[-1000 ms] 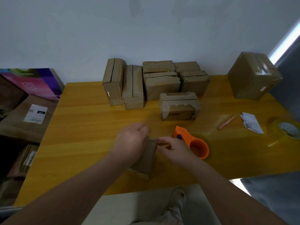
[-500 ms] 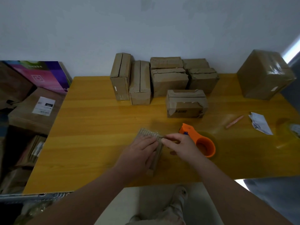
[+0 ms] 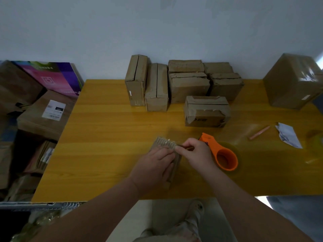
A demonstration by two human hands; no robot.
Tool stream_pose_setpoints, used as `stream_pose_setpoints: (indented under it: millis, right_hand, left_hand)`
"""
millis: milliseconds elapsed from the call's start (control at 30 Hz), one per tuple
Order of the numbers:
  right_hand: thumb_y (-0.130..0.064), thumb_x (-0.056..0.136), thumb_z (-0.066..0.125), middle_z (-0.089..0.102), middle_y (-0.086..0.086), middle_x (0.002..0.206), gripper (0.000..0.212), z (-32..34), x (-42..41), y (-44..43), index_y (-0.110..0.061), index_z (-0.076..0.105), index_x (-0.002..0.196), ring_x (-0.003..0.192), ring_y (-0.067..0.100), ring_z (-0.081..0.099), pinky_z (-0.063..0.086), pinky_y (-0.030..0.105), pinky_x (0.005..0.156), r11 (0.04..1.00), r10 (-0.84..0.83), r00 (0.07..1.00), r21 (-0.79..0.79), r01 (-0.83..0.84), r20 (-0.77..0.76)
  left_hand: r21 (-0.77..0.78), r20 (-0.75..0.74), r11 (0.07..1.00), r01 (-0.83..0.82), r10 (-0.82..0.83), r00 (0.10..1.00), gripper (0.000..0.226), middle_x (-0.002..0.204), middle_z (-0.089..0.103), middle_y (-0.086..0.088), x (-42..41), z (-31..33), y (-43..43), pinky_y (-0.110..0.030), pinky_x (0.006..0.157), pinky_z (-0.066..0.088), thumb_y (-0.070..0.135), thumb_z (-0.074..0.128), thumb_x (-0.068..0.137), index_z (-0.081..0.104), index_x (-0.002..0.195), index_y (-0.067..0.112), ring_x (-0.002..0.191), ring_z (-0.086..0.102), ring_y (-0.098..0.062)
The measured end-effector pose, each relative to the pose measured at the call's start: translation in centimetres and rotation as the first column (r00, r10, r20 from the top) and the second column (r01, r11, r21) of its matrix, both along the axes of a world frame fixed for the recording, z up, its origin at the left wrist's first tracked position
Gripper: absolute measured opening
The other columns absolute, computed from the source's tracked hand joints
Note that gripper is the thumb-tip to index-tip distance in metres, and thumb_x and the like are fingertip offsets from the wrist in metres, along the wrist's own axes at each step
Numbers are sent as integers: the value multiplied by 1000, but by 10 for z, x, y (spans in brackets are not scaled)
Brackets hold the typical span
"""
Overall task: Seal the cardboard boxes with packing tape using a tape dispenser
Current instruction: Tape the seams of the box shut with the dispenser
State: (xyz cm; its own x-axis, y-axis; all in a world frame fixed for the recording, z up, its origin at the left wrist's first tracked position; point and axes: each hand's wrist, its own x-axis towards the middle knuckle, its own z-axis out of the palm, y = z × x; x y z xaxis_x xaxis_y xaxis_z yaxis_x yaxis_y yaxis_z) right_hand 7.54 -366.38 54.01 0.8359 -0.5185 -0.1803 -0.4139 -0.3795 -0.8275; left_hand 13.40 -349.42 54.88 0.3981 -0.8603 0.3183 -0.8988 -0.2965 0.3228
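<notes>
Under hands (image 3: 153, 165), small box (image 3: 164, 142) mostly hidden

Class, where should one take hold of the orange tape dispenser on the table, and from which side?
Probably the round hoop of the orange tape dispenser, from the near right: it opens toward the person and lies free, while the narrow end sits beside the right hand.

No readable text anywhere.
</notes>
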Motion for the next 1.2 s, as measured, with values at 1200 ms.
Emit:
stream_pose_setpoints:
  millis: [1200]
  right_hand:
    - [-31,93,60,59,-15,74,16,23,15,20,-32,59,78,70,-3,53,33,13,55,977,-20,1000,-211,21,9]
  left_hand:
    - [295,-399,925,-240,347,849,86,157,12,10,26,-7,8,-33,113,20,62,48,87,4,153,29,141,15,-13]
